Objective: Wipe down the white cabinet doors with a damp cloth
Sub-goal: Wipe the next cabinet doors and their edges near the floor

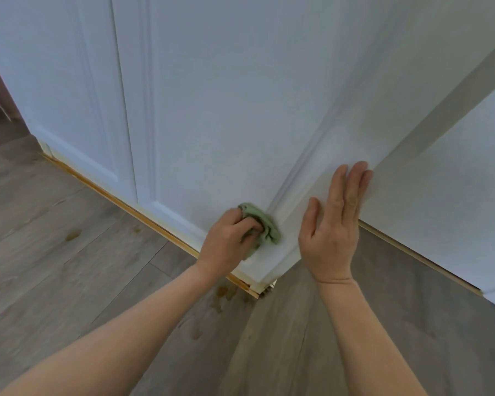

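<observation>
Slippage is the likely fault: the door [240,110], hinged open and steadied only by the flat, open right hand [333,224] near its free edge, could be swung away if the cloth [265,225] is pressed too hard. The cloth is bunched in the left hand [230,237], clenched around it, low on the panel beside the moulding.

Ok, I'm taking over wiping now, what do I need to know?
Left hand grips the green cloth, bunched, pressed on the open door low down, beside its raised moulding.
Right hand is flat, fingers straight, bracing the door's outer edge.
Done: can't tell which parts are already wiped.
Left: the bottom corner of this door, then the other door to the left. Brown spots mark the floor below.
</observation>
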Available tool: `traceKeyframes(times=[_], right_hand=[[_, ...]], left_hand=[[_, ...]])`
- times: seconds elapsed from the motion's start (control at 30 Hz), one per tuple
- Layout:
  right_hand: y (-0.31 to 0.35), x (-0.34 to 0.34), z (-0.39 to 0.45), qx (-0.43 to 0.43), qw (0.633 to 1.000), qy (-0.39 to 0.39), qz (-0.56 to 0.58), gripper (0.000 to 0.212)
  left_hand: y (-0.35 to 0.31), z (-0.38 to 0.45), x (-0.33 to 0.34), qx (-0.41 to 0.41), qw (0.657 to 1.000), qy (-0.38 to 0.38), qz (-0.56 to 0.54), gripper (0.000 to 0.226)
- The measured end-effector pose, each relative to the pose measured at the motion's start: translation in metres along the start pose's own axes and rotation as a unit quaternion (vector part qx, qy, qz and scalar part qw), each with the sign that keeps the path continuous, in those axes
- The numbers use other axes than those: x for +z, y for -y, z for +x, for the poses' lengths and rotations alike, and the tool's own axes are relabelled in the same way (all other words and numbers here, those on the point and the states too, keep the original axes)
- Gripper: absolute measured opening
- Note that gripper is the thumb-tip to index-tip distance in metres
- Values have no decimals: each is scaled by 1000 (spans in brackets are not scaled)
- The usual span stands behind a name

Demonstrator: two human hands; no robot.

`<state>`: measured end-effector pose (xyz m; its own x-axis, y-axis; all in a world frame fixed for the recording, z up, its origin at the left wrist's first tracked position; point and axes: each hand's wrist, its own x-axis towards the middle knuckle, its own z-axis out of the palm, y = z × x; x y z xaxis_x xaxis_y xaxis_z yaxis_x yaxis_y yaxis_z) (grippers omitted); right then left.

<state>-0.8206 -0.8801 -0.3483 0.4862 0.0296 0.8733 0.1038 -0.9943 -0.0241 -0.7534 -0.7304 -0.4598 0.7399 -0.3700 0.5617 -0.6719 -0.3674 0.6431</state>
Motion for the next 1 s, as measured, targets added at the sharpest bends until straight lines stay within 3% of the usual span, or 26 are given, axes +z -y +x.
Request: traceKeyframes(times=[0.13,0.23,0.3,0.4,0.5,0.6,0.7,0.83,1.0], right_hand=[[4,-7,2,38,999,-3,20,62],[-8,-13,-5,10,999,28,27,65],[-12,-16,-9,5,998,40,37,63],[-11,-17,-9,20,997,36,59,56],[-7,-23,-6,43,996,29,76,52],[-5,-34,-4,56,994,19,89,54],[-8,-41,-9,98,988,-7,116,54],[-18,-43,-28,164,979,17,118,48],[-18,-35,-35,185,976,82,75,31]], left_hand=[[-2,-9,18,-27,999,-18,-8,14],[15,-39,40,-153,987,43,-9,15],[15,-49,50,-197,979,48,-16,17],[-13,-36,44,-112,992,26,-59,16],[-61,-1,32,-5,993,-44,-111,14],[-89,20,39,45,989,-117,-74,11],[-64,-5,63,62,993,-95,-26,19],[-37,-45,79,4,999,-25,23,31],[-71,6,61,37,992,-112,-37,17]])
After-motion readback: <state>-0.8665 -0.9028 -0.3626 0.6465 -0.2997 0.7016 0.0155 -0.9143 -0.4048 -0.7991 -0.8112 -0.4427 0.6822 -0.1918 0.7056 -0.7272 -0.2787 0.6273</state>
